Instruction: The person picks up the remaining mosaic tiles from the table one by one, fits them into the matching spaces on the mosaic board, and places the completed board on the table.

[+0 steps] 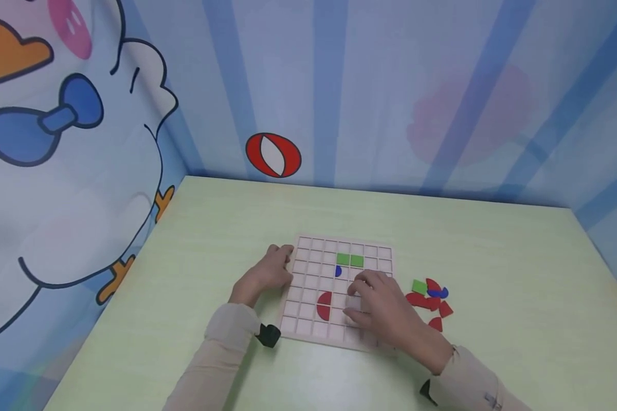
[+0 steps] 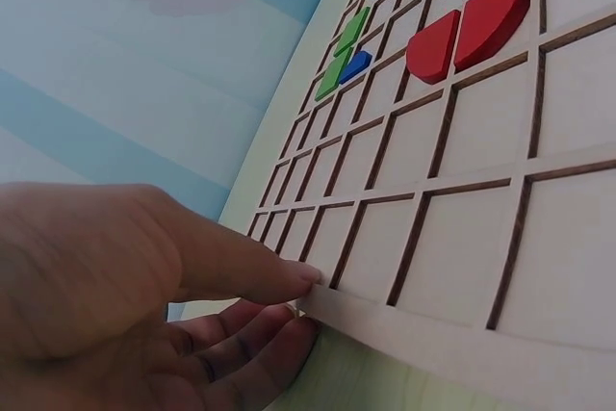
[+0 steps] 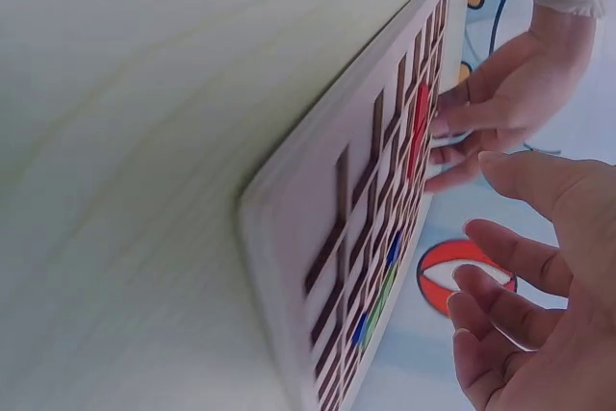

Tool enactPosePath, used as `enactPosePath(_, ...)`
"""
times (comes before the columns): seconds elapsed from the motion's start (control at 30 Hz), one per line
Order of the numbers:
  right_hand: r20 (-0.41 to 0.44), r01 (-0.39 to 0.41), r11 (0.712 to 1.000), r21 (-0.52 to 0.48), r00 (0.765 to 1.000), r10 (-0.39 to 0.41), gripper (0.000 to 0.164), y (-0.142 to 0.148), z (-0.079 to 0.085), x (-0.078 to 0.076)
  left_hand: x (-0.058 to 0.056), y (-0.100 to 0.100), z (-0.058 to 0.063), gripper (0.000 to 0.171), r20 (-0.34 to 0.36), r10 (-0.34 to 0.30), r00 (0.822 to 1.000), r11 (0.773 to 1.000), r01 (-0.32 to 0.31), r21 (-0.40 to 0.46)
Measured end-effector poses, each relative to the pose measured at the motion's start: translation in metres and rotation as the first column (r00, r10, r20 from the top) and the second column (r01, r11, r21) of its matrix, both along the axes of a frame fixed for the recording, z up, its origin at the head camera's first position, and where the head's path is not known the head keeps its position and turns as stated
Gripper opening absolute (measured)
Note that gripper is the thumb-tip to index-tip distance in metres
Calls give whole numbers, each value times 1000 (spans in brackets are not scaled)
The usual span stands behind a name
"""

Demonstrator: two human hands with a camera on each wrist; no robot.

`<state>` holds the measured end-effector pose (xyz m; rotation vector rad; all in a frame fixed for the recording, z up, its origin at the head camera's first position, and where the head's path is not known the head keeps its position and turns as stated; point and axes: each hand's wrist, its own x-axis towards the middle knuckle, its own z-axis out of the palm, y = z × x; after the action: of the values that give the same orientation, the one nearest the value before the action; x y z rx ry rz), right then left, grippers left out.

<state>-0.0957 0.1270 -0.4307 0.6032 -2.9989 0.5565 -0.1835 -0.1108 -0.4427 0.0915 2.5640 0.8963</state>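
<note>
Grid board (image 1: 331, 282) of pale wood, its square cells divided by thin raised strips, lies flat on the faintly grained worktop (image 1: 195, 240). The left hand (image 1: 269, 271) pinches its rim near ten o'clock; the right hand (image 1: 385, 308), holding nothing, hovers over four o'clock, fingers loosely bent. Flat red quarter-rounds (image 1: 324, 299) sit toward eight, green squares (image 1: 343, 260) near twelve; loose pieces (image 1: 417, 300) lie outside at three.

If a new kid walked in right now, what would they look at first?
Probably the big white cartoon figure with a blue bow tie, on the wall at the left of the head view. Then the two red pieces on the grid board, and the pile of colourful pieces on the table, right of the board.
</note>
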Motion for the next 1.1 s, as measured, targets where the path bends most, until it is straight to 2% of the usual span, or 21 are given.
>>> enactPosePath(0.43,20,108,994,0,994,-108,36,41,-8,11,1,2,0,68,19,15,1000,1000,-15,-10)
enactPosePath(0.73,-72,91,995,-30,993,-93,28,68,-12,16,5,-1,2,69,28,29,999,999,-29,-16)
enactPosePath(1.1,-71,185,983,-11,980,-186,33,101,-10,10,1,1,0,68,36,24,999,1000,-24,-2)
